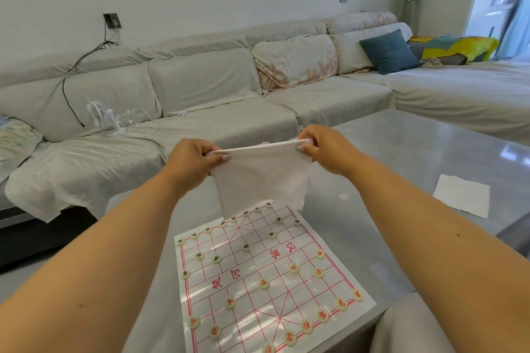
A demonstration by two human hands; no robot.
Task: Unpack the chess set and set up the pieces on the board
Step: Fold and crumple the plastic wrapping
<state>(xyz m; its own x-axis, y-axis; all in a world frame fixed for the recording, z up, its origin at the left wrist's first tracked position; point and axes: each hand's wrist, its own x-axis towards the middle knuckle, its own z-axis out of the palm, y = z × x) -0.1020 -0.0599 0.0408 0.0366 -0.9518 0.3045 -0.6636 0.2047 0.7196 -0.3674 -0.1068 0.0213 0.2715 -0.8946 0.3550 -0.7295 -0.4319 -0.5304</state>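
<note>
A white paper chess board (286, 275) with red grid lines lies flat on the grey table (401, 157). Several round cream pieces stand on it: black-lettered ones (246, 247) along the far side, red-lettered ones (307, 326) along the near side. Above the board's far edge hangs a white cloth pouch (263, 178), stretched by its top hem between both hands. My left hand (195, 163) pinches the hem's left end and my right hand (324, 149) pinches the right end. The pouch hides part of the far row.
A white paper sheet (461, 199) lies on the table to the right. A long grey sofa (200, 94) runs behind the table, with a small white fan (103, 117), cables and a blue cushion (390, 51) on it.
</note>
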